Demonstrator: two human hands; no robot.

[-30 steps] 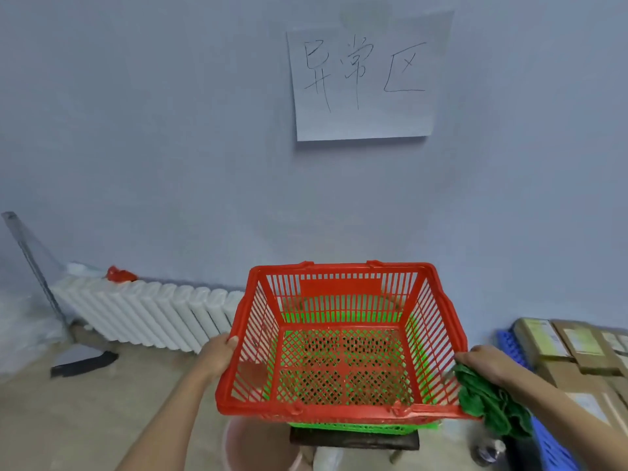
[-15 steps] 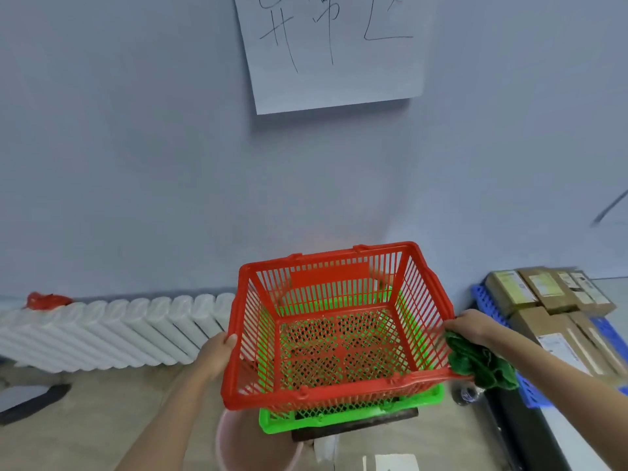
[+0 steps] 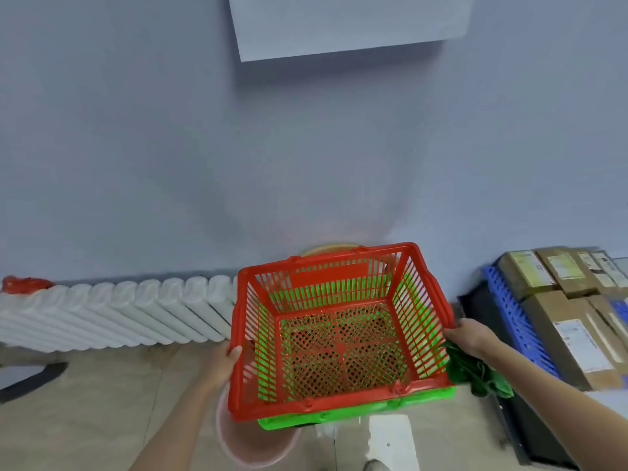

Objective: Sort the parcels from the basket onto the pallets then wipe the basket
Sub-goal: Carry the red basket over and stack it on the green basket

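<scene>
A red plastic basket (image 3: 238, 338) is held in front of me, with nothing inside it. It sits partly into a green basket (image 3: 356, 411) just below. My left hand (image 3: 226, 363) grips the red basket's left rim. My right hand (image 3: 467, 336) holds the right rim together with a crumpled green cloth (image 3: 475, 372) that hangs below the hand. Cardboard parcels (image 3: 564, 321) lie on a blue pallet (image 3: 509, 317) at the right.
A white radiator (image 3: 112, 314) runs along the grey wall at the left, with a red object (image 3: 23, 283) on its far end. A pink bucket (image 3: 251, 447) stands under the baskets. A white paper sign (image 3: 346, 25) hangs on the wall above.
The view has tilted down and the red basket has lowered further onto the green one. Both hands keep their hold on the rims.
</scene>
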